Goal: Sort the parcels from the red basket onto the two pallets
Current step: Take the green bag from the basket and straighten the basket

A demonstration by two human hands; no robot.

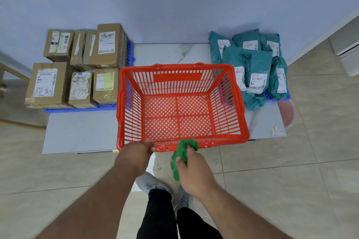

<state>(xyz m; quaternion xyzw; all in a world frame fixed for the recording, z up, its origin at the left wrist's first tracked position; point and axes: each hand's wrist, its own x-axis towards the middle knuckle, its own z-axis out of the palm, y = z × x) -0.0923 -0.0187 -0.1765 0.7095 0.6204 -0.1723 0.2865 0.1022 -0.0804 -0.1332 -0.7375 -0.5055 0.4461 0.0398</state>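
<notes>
The red basket [229, 103] stands in the middle of the floor with nothing inside it. My left hand [137, 154] grips its near rim at the left. My right hand [194, 169] holds a crumpled green cloth [183, 154] against the near rim further right. Several brown cardboard boxes [77, 68] with labels are stacked on the blue pallet [81, 110] at the left. Several teal plastic mailer bags [256, 64] lie on the other blue pallet [279, 98] at the right, mostly hiding it.
A pale marble-look sheet [77, 132] lies under the basket and pallets, against a blue-white wall [174, 6]. Beige tiled floor surrounds it. A wooden piece [11, 75] sits at the far left, a white cabinet [347, 48] at the far right. My shoes [151, 184] are below the basket.
</notes>
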